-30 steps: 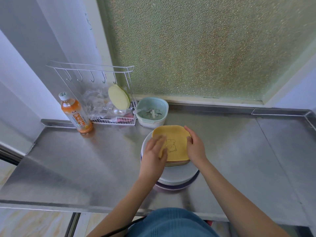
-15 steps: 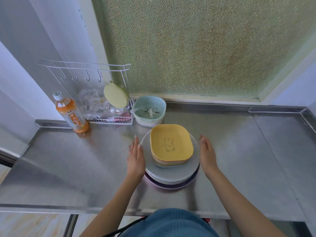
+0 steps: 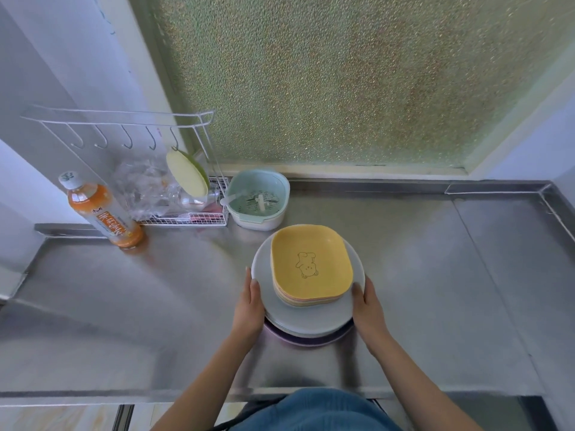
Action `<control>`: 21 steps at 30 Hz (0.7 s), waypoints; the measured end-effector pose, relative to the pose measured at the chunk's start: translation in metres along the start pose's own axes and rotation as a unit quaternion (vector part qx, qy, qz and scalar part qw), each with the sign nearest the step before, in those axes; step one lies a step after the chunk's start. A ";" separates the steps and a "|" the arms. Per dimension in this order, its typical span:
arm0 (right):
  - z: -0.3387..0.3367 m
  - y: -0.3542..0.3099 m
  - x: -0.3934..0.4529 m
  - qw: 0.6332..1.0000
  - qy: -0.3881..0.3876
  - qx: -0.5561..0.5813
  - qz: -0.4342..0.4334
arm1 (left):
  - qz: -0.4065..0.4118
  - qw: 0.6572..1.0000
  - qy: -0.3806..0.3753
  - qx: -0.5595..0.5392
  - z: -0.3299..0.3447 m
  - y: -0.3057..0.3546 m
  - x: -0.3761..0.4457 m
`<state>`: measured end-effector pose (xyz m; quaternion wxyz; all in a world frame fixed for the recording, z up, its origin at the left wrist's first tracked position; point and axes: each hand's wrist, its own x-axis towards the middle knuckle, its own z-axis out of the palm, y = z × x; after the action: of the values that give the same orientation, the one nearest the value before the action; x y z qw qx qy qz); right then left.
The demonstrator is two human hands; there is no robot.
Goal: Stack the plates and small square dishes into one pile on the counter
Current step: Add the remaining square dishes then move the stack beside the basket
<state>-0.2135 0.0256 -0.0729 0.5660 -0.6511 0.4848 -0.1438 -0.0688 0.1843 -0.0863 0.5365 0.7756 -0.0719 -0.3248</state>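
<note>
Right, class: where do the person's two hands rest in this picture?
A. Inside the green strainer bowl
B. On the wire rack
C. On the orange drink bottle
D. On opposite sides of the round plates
D: the left hand and the right hand flank the round plates beneath the yellow square dish.

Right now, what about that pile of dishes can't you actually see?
- Head view: how many plates lie under the top one; only stacked edges show.
- The count of square dishes beneath the yellow one.
- Fingertips of the left hand and right hand, tucked beside the pile's rim.
</note>
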 end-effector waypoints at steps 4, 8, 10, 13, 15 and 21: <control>-0.024 0.002 0.014 1.000 0.026 -0.012 0.008 | 0.015 0.999 -0.019 0.026 0.029 0.017 0.011; -0.040 -0.006 0.038 0.999 0.033 -0.016 0.020 | 0.001 0.999 -0.038 0.010 0.055 0.039 0.036; -0.044 -0.011 0.055 0.999 0.030 -0.015 0.024 | 0.008 0.999 -0.035 0.013 0.064 0.046 0.052; -0.043 -0.021 0.081 0.999 0.024 -0.010 0.026 | 0.010 1.000 -0.020 0.011 0.073 0.059 0.074; -0.042 -0.029 0.098 0.999 0.019 -0.011 0.028 | 0.000 1.000 -0.011 -0.001 0.077 0.071 0.085; -0.038 -0.053 0.140 0.999 0.027 -0.011 0.028 | -0.038 0.998 0.023 -0.045 0.086 0.092 0.117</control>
<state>-0.1478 -0.1143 -0.0653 0.5495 -0.6390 0.5197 -0.1401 -0.0058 0.0249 -0.0738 0.5598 0.7598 -0.0155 -0.3303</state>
